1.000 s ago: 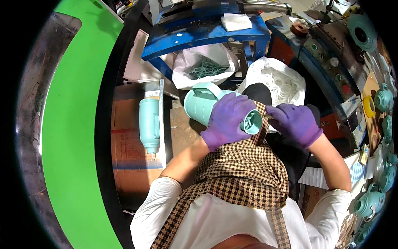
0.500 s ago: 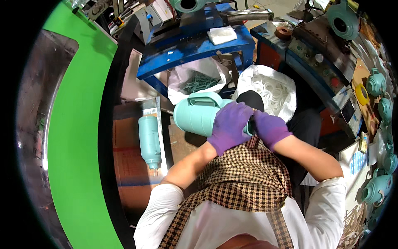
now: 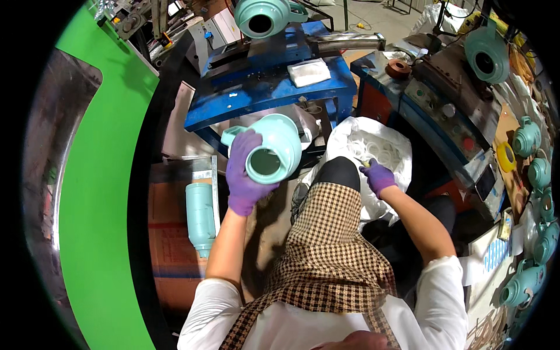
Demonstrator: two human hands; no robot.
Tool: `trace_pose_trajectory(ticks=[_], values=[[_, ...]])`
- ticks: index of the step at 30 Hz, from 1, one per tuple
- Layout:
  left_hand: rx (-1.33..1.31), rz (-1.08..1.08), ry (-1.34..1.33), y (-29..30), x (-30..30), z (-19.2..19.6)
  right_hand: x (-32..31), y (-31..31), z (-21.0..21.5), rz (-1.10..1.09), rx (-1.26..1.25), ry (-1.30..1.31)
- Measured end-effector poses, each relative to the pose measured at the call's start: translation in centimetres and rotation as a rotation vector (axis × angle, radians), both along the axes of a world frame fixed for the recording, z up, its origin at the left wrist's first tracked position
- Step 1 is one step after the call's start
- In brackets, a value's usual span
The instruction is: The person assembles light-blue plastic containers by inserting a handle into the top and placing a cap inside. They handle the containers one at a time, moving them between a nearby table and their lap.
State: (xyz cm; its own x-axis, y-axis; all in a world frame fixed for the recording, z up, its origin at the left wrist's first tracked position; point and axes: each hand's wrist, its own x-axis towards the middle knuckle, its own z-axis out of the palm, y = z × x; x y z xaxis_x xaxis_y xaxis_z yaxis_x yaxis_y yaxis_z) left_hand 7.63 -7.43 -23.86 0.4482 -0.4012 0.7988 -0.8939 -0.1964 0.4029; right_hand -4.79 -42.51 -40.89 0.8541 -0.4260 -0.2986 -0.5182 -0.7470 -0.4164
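My left hand [image 3: 244,175], in a purple glove, is wrapped round a mint-green plastic jug shell [image 3: 282,133] in front of me. The jug tilts so that its round open mouth faces me, and its handle sticks out at the upper left. My right hand [image 3: 380,177], gloved alike, is closed at the near side of a white sack [image 3: 401,166] of white plastic rings [image 3: 382,153]. A small pale tip shows at its fingers; I cannot tell what it is. Another mint-green jug shell [image 3: 200,213] lies on a cardboard carton [image 3: 169,233] at my left.
A blue metal bench [image 3: 262,96] stands ahead, with a folded white cloth [image 3: 309,72] and another jug shell [image 3: 262,17] on it. At right is a machine with a control panel [image 3: 434,105]. Several jug shells [image 3: 525,280] and yellow tape [image 3: 506,156] line the right-hand table.
The jug has moved up and left and turned its mouth toward me, held by my left hand alone. My right hand has left it and moved slightly right, beside the ring sack.
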Motion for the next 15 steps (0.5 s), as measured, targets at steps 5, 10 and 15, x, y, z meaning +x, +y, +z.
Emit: trace_pose_trajectory(ticks=[5, 10, 15], values=[[0.031, 0.042, 0.040, 2.5, -5.2, 1.5, 2.1, -3.1, -6.4, -0.191, 0.183, -0.126], [0.256, -0.077, 0.272, 2.2, -8.2, 0.8, 1.1, -5.8, -6.0, -0.046, -0.006, -0.463], [0.296, -0.040, 0.351, 1.3, -8.0, 0.0, 0.4, -3.3, 6.0, -0.105, 0.532, -0.617]])
